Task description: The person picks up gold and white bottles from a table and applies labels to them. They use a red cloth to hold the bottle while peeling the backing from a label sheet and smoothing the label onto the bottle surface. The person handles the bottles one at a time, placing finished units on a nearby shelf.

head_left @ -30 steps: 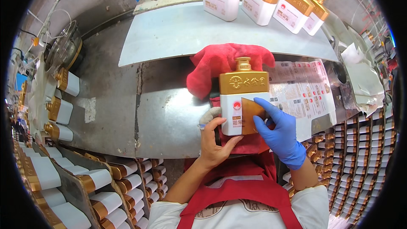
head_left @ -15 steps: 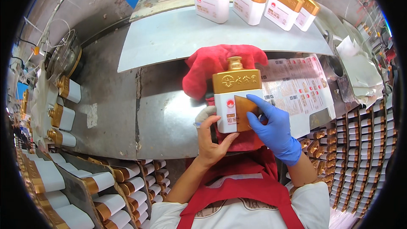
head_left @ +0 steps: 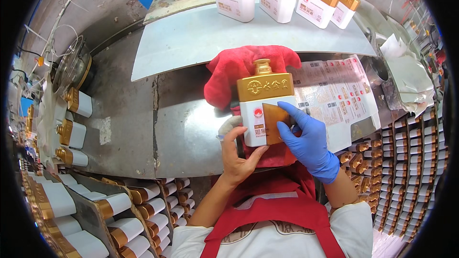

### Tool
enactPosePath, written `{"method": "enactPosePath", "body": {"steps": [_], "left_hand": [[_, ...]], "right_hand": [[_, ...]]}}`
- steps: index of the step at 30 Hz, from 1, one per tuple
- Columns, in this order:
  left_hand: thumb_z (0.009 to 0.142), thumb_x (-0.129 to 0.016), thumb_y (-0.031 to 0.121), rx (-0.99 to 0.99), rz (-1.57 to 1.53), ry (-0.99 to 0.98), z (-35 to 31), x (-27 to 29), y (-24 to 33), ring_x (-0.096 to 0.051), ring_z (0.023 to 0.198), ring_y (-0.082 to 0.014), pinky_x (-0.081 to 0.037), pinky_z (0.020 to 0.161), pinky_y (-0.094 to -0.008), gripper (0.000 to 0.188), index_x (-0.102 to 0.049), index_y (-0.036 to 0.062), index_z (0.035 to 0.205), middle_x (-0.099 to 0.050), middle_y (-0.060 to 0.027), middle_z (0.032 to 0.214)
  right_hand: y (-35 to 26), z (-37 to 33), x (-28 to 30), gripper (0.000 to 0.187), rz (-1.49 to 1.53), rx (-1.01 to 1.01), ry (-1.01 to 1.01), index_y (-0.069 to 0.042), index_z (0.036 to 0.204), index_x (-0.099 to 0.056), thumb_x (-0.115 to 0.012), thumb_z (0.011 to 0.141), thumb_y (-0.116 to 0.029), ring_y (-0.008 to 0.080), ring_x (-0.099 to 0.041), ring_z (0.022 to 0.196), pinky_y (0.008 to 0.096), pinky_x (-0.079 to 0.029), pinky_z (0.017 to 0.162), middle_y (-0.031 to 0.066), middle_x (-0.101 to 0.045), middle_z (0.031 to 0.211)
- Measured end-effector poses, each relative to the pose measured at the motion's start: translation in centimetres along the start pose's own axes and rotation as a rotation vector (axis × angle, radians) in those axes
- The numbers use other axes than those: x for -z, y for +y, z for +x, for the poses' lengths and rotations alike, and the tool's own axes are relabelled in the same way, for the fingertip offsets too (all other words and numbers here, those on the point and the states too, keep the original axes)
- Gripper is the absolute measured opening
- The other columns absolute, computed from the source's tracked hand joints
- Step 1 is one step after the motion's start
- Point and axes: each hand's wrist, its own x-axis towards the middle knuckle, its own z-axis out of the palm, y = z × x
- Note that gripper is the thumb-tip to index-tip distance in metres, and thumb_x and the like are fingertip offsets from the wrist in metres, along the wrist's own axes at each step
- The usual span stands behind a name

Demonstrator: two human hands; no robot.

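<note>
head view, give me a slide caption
Blue-gloved right hand holds a brown piece against a gold-and-white bottle steadied by the left hand, red cloth behind.

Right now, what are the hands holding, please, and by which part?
Left hand: gold-topped bottle, by its lower left corner. Right hand: flat brown piece, by its right side.

On the grey metal table (head_left: 119, 114), a printed sheet (head_left: 340, 94) was laid beside a bunched red cloth (head_left: 221, 77). Four white-and-gold bottles (head_left: 234, 5) were stood on the pale board (head_left: 191, 43) behind.
</note>
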Motion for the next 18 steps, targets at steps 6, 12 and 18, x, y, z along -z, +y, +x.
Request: {"method": "enactPosePath", "body": {"steps": [6, 12, 18], "left_hand": [[0.066, -0.08, 0.001, 0.01, -0.017, 0.011, -0.1, -0.1, -0.2, -0.046, 0.105, -0.0185, -0.035, 0.095, -0.0315, 0.069, -0.038, 0.0024, 0.121, -0.044, -0.0086, 0.113], [0.067, -0.079, 0.0, 0.011, -0.013, 0.009, -0.1, -0.1, -0.1, -0.046, 0.106, -0.0188, -0.035, 0.095, -0.0318, 0.068, -0.038, 0.002, 0.121, -0.044, -0.009, 0.113], [0.068, -0.078, 0.0, 0.021, -0.039, 0.001, -0.1, 0.0, 0.0, -0.045, 0.107, -0.0191, -0.035, 0.096, -0.032, 0.067, -0.037, 0.0019, 0.121, -0.043, -0.0096, 0.113]], "right_hand": [[0.1, -0.2, -0.4, 0.039, -0.023, 0.023, 0.048, -0.013, 0.118, -0.061, -0.068, 0.08, -0.012, 0.0147, -0.057, 0.051, 0.0274, -0.048, 0.051, 0.007, -0.062, 0.069], [0.6, -0.7, -1.3, 0.04, -0.084, 0.108, 0.142, -0.01, 0.117, -0.06, -0.068, 0.078, -0.009, 0.0182, -0.056, 0.048, 0.0305, -0.046, 0.047, 0.0069, -0.059, 0.064], [1.4, -1.2, -1.9, 0.042, -0.144, 0.239, 0.219, -0.008, 0.119, -0.059, -0.068, 0.077, -0.006, 0.0203, -0.053, 0.046, 0.0321, -0.044, 0.045, 0.0059, -0.056, 0.061]]}}
